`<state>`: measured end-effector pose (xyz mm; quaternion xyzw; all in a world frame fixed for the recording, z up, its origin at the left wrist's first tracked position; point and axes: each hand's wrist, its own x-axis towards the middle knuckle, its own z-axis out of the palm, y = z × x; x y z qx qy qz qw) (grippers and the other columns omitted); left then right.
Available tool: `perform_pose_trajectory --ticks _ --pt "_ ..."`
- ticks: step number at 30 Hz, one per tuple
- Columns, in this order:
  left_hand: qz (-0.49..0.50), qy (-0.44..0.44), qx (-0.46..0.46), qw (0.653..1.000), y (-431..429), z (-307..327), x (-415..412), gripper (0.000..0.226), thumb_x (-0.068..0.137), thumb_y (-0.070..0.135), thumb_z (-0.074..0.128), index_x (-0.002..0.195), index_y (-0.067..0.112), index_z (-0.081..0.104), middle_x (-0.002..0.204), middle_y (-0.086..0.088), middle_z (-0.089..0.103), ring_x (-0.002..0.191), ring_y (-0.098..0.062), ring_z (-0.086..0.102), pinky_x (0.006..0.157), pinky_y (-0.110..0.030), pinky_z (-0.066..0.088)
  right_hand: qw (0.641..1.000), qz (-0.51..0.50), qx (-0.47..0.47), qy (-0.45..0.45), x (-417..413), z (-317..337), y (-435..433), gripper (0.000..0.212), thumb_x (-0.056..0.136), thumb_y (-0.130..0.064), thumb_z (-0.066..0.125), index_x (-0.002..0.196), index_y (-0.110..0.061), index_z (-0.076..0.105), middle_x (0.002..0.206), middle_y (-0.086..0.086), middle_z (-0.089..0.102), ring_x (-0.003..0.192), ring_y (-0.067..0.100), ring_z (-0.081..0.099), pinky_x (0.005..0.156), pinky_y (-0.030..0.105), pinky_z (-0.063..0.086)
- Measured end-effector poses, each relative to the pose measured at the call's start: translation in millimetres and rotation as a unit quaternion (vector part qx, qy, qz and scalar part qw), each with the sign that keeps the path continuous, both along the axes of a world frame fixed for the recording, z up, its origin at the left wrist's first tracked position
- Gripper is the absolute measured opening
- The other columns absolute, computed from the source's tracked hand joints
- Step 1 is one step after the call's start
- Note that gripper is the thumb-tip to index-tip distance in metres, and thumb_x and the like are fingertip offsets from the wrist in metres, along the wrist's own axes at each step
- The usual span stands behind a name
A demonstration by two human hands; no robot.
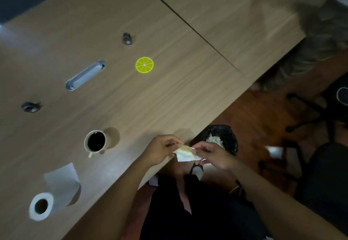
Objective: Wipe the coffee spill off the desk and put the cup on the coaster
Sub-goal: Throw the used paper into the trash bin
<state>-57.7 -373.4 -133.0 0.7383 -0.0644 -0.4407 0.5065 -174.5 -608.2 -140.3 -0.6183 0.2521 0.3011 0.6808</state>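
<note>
A white cup [95, 142] full of black coffee stands on the wooden desk [169, 93], left of my hands. The lemon-slice coaster [144, 65] lies farther back, bare. At the desk's near edge my left hand [160, 150] and my right hand [212, 156] both pinch a folded, coffee-stained paper tissue [185, 154] between them. No spill shows on the desk surface in this dim view.
A paper roll [42, 205] with a loose sheet lies near the left front. A black bin [226, 136] with crumpled tissue stands on the floor under the desk edge. A metal cable slot [85, 75] and two grommets sit in the desktop. Chairs stand at right.
</note>
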Motion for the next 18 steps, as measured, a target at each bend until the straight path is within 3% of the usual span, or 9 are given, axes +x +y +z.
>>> perform_pose_trajectory --ticks 3,7,11,15,18 --pt "0.022 0.040 -0.018 0.999 -51 -16 -7 0.012 0.098 -0.005 0.075 0.100 0.005 0.081 0.098 -0.017 0.079 0.092 -0.026 0.073 0.069 -0.027 0.065 0.989 -0.147 0.003 0.016 -23 -5 -35 0.025 0.099 -0.019 0.074 0.117 -0.001 0.073 0.099 0.011 0.077 0.075 0.022 0.076 0.082 0.034 0.066" --pt "-0.010 0.050 -0.012 0.999 -113 -44 -23 0.022 0.097 -0.007 0.075 0.106 0.012 0.081 0.095 0.000 0.083 0.084 -0.005 0.077 0.081 -0.021 0.059 0.958 -0.287 -0.001 0.030 -52 -29 -81 0.030 0.099 -0.026 0.076 0.115 0.000 0.074 0.094 0.020 0.071 0.071 0.024 0.064 0.072 0.031 0.064" --pt "-0.055 0.018 0.017 0.998 -163 -74 -42 0.022 0.098 -0.002 0.076 0.115 0.011 0.080 0.097 0.007 0.077 0.077 0.012 0.073 0.078 -0.009 0.055 0.933 -0.355 -0.013 0.051 -78 -59 -112 0.034 0.103 -0.018 0.068 0.123 0.009 0.067 0.094 0.025 0.070 0.071 0.025 0.068 0.065 0.029 0.066" --pt "-0.063 0.029 0.054 0.996 -193 -100 -54 0.020 0.097 0.000 0.077 0.106 0.018 0.082 0.098 0.003 0.077 0.092 -0.012 0.075 0.089 -0.028 0.056 0.923 -0.377 -0.018 0.074 -92 -91 -132 0.030 0.104 -0.018 0.067 0.122 0.006 0.068 0.102 0.021 0.072 0.078 0.025 0.069 0.072 0.029 0.065" --pt "-0.069 0.041 0.075 0.994 -207 -118 -58 0.020 0.098 -0.003 0.075 0.109 0.012 0.082 0.113 -0.010 0.080 0.112 -0.028 0.076 0.092 -0.029 0.057 0.923 -0.374 -0.043 0.087 -100 -116 -141 0.026 0.104 -0.022 0.068 0.117 0.000 0.070 0.105 0.020 0.073 0.079 0.024 0.072 0.079 0.037 0.066"
